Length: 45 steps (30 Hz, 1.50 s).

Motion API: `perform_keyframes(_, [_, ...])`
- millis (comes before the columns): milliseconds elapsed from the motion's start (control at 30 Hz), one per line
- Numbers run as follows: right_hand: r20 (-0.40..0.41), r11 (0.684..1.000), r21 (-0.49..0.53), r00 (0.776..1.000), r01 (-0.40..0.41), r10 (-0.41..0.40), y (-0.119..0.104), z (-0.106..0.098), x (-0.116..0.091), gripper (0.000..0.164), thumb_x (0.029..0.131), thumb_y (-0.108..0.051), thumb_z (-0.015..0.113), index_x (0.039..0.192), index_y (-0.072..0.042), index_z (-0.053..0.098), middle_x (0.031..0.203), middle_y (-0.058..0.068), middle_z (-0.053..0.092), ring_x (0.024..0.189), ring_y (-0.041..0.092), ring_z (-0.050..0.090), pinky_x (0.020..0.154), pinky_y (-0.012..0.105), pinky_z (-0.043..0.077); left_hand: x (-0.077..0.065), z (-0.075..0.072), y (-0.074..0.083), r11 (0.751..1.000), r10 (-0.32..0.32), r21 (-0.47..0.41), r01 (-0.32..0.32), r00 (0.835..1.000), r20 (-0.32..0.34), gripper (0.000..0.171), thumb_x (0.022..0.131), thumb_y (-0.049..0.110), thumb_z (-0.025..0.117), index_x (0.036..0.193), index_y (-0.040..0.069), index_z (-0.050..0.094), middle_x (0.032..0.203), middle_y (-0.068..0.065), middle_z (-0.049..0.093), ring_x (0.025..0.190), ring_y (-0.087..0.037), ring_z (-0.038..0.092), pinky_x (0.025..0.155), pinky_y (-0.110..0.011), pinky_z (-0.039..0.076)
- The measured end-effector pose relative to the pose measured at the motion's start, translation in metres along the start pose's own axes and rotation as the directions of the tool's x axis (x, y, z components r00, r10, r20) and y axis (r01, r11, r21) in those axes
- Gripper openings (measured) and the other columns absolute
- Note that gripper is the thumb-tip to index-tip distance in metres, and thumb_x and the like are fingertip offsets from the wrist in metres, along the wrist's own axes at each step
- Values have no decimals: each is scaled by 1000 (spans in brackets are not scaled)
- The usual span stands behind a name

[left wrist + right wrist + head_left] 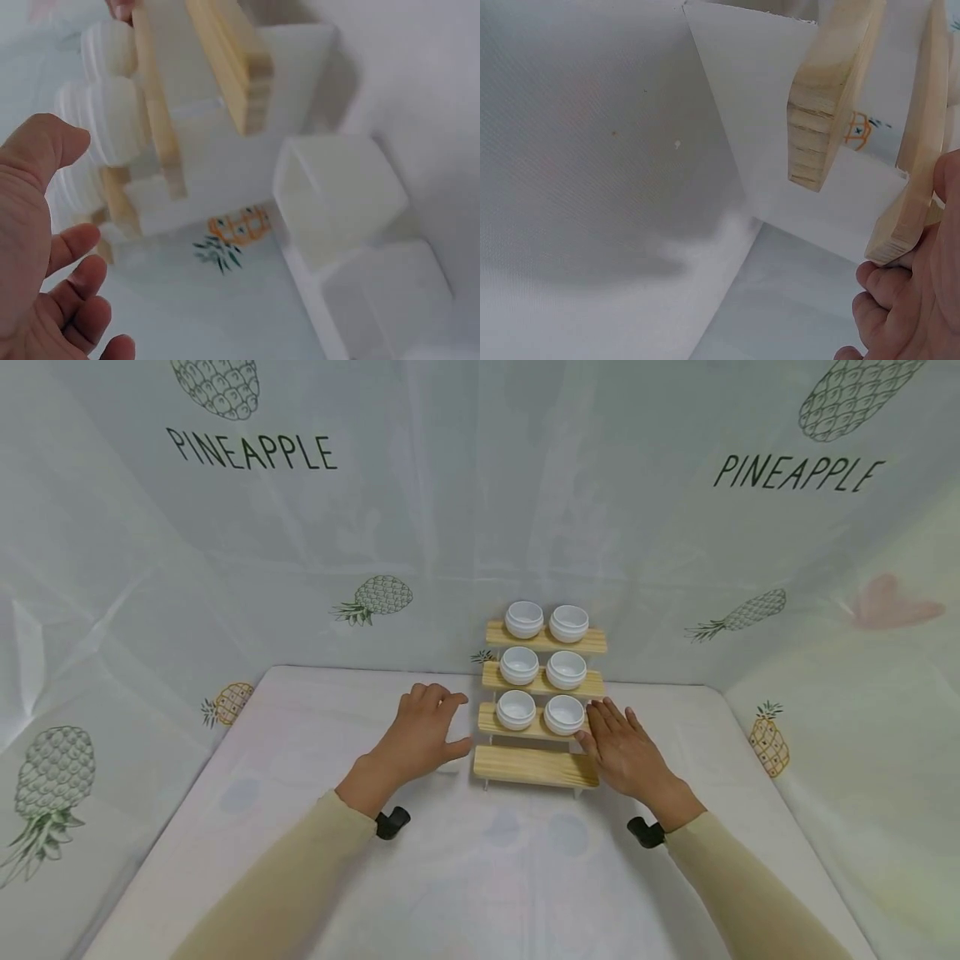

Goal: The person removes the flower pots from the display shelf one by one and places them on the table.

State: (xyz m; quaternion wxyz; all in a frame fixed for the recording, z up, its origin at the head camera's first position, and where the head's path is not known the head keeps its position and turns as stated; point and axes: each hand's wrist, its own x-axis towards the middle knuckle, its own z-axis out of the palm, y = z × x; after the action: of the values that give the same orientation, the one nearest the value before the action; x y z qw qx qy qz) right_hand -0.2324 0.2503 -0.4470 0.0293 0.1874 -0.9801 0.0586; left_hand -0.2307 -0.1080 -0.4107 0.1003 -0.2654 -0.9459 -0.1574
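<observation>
A stepped display stand with wooden shelves (534,766) and white side supports stands on the table in the head view. Its upper three shelves carry white round bowls (516,710), two on each; the lowest shelf is bare. To the stand's left my left hand (422,735) hovers with thumb and fingers spread in a loose curve, holding nothing. My right hand (624,753) lies along the stand's right side, fingers straight. The right wrist view has its fingers (885,285) right at the end of a wooden shelf (907,217).
Two white square-sided containers (345,195) sit beside the stand in the left wrist view, mostly covered by my left hand in the head view. A pineapple-printed cloth (450,527) hangs behind the table (495,877) and down both sides.
</observation>
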Motion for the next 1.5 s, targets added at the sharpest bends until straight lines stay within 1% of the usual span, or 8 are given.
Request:
perform_keyframes(200, [-5, 1000, 5, 1000, -3, 3, 1, 0, 0, 70, 116, -45, 27, 162, 8, 28, 168, 29, 28, 159, 46, 21, 126, 65, 16, 20, 5, 23, 1000, 18, 0, -18, 1000, -26, 68, 93, 44, 79, 142, 2, 58, 128, -15, 55, 118, -36, 46, 96, -51, 39])
perform_keyframes(367, [-9, 1000, 3, 1000, 2, -2, 1, 1, -1, 69, 116, -43, 27, 162, 8, 29, 168, 29, 29, 159, 46, 22, 126, 65, 17, 29, 9, 34, 999, 22, 26, -21, 998, -62, 65, 93, 46, 79, 141, 5, 60, 130, -15, 55, 120, -35, 48, 96, -50, 40])
perform_keyframes(533, [-19, 1000, 7, 1000, 9, -8, 1, -1, -1, 68, 116, -42, 28, 161, 8, 30, 168, 29, 30, 159, 46, 23, 126, 65, 18, 34, 13, 44, 995, 79, 75, -71, 990, -113, 63, 89, 41, 84, 136, 5, 61, 122, -14, 56, 115, -34, 48, 93, -49, 41])
perform_keyframes(700, [-23, 1000, 13, 1000, 8, -8, -1, -1, 0, 68, 116, -43, 28, 161, 8, 30, 168, 29, 31, 159, 46, 23, 126, 65, 17, 39, 16, 51, 987, 127, 111, -112, 982, -138, 63, 90, 45, 83, 135, 6, 61, 121, -12, 55, 114, -31, 47, 92, -47, 42])
perform_keyframes(867, [-24, 1000, 8, 1000, 9, -8, -1, -1, 1, 67, 116, -43, 29, 161, 8, 31, 167, 29, 31, 159, 46, 24, 126, 65, 18, 42, 17, 55, 988, 129, 104, -114, 981, -146, 61, 91, 46, 81, 135, 8, 62, 126, -12, 57, 112, -31, 48, 92, -47, 42])
perform_keyframes(1033, [-24, 1000, -2, 1000, 11, -11, 0, 0, 0, 67, 116, -42, 27, 160, 8, 32, 167, 29, 32, 158, 47, 25, 125, 66, 19, 44, 18, 56, 989, 114, 112, -99, 985, -132, 61, 92, 47, 80, 136, 9, 62, 127, -11, 58, 112, -30, 48, 93, -46, 43])
perform_keyframes(1233, [-34, 1000, 9, 999, 9, -8, 0, 1, 0, 67, 116, -42, 29, 160, 8, 32, 167, 29, 32, 158, 46, 25, 126, 66, 19, 44, 16, 53, 991, 106, 99, -95, 988, -111, 63, 92, 47, 81, 137, 7, 61, 126, -12, 58, 115, -31, 48, 94, -47, 43])
perform_keyframes(1500, [-37, 1000, 22, 999, -1, 2, -1, 0, 0, 67, 116, -43, 31, 160, 8, 32, 167, 29, 32, 158, 46, 25, 126, 65, 19, 46, 13, 46, 995, 60, 80, -52, 992, -107, 63, 92, 49, 81, 138, 12, 61, 122, -9, 56, 113, -30, 46, 93, -45, 40])
